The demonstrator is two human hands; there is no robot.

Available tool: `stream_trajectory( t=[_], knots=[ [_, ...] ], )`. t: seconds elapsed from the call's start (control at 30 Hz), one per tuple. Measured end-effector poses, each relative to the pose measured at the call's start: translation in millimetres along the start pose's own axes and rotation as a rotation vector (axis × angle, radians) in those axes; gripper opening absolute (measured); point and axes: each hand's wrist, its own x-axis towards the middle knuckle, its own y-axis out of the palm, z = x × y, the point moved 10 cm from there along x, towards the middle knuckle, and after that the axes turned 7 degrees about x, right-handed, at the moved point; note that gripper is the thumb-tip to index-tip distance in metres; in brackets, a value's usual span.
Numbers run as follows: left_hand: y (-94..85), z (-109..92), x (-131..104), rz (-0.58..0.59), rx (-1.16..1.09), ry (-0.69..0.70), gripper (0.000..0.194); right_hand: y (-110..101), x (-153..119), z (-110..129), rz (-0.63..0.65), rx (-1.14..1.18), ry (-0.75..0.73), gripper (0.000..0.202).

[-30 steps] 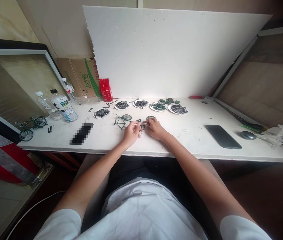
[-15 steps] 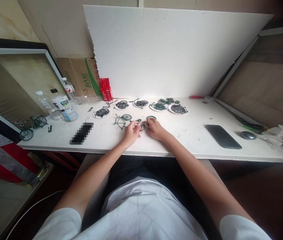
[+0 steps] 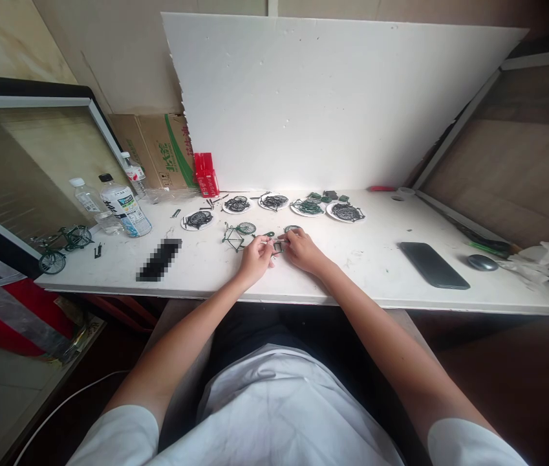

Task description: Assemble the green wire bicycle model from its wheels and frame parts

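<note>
Close together over the middle of the white table, my left hand (image 3: 255,260) and my right hand (image 3: 303,251) are both closed, fingertips pinched. Between them is a small dark part (image 3: 278,247) with a flat face; its kind is too small to tell, and both hands grip it. Just left of my left hand lies a green miniature bicycle frame (image 3: 233,237), with a small spoked wheel (image 3: 246,228) touching or beside it. A small green piece (image 3: 269,234) sits beyond my left fingertips. Another spoked wheel (image 3: 291,228) is partly hidden behind my right fingers.
Several white plates (image 3: 185,225) of black and green bicycle parts stand in a row behind. At the far left is a miniature bicycle (image 3: 52,261) by plastic bottles (image 3: 126,210). A black phone (image 3: 433,265) and a mouse (image 3: 482,263) lie right. A white board (image 3: 342,103) leans behind.
Both hands stay in nearly the same place, still pinching the small part. My right fingers have shifted very slightly; nothing else has visibly moved.
</note>
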Motion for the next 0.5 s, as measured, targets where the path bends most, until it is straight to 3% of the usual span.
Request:
stream_trajectory(
  t=[0.27,0.5],
  knots=[
    [1.0,-0.8,0.2,0.01,0.003,0.014,0.037,1.0,-0.3,15.2,0.072,0.042,-0.042,0.021],
    [1.4,3.4,0.4,0.019,0.006,0.014,0.038,-1.6,1.3,9.4,0.06,0.015,0.014,0.018]
  ],
)
